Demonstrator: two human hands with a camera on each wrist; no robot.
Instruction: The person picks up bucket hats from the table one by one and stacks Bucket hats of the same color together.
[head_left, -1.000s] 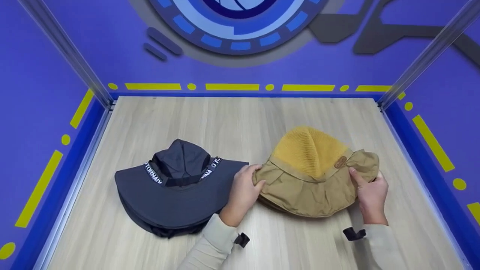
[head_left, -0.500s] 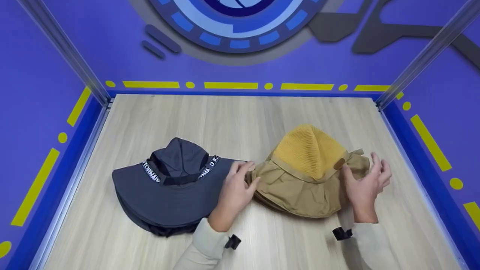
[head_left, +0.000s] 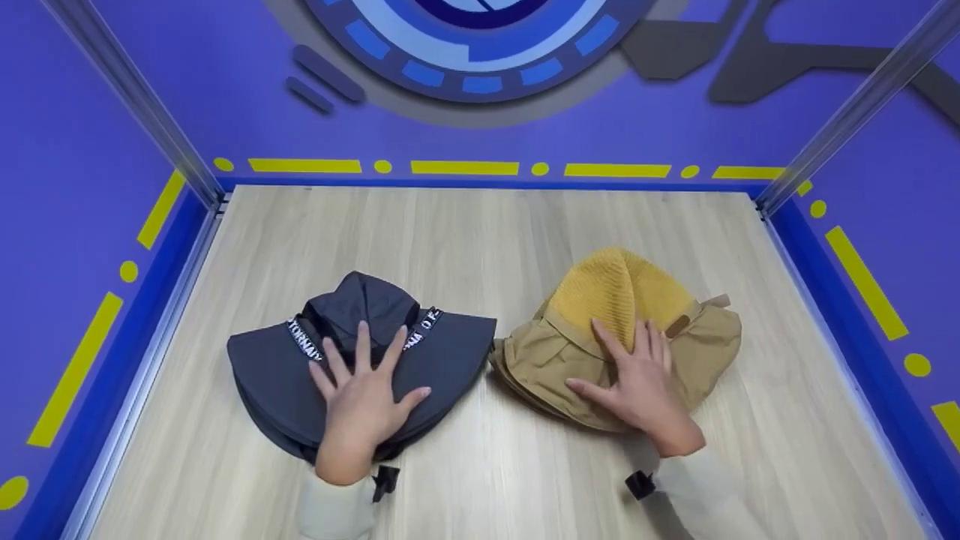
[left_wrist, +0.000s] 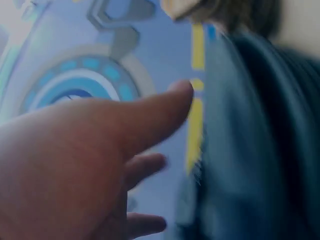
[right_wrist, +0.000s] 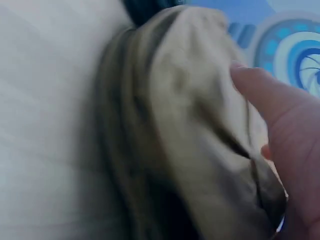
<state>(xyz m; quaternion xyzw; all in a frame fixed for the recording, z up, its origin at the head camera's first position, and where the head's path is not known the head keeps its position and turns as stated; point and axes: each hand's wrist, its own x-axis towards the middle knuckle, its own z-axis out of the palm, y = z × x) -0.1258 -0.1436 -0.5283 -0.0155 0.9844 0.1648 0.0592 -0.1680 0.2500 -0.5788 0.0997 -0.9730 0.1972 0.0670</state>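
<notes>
On the left of the table lies a dark grey bucket hat (head_left: 274, 382) with white lettering on its band. My left hand (head_left: 364, 405) is spread wide over its front brim and crown, fingers straight. To the right sits a bucket hat with a mustard knitted crown (head_left: 592, 289) and a tan pleated brim (head_left: 709, 349). Over that brim and the crown's lower edge is my right hand (head_left: 645, 390), fingers extended. In the right wrist view the tan brim (right_wrist: 185, 100) shows several layers at its edge. The left wrist view shows the dark brim (left_wrist: 240, 150) beside my thumb.
Both hats rest on a light wooden table (head_left: 480, 240), their brims nearly meeting in the middle. Blue-purple panels (head_left: 225, 97) with yellow dashes enclose the back and sides. Metal posts (head_left: 862, 97) stand at the back corners.
My left hand has left the tan brim's left edge and moved left over the dark hat. The right hand has let go of the brim's right side and moved left onto its front.
</notes>
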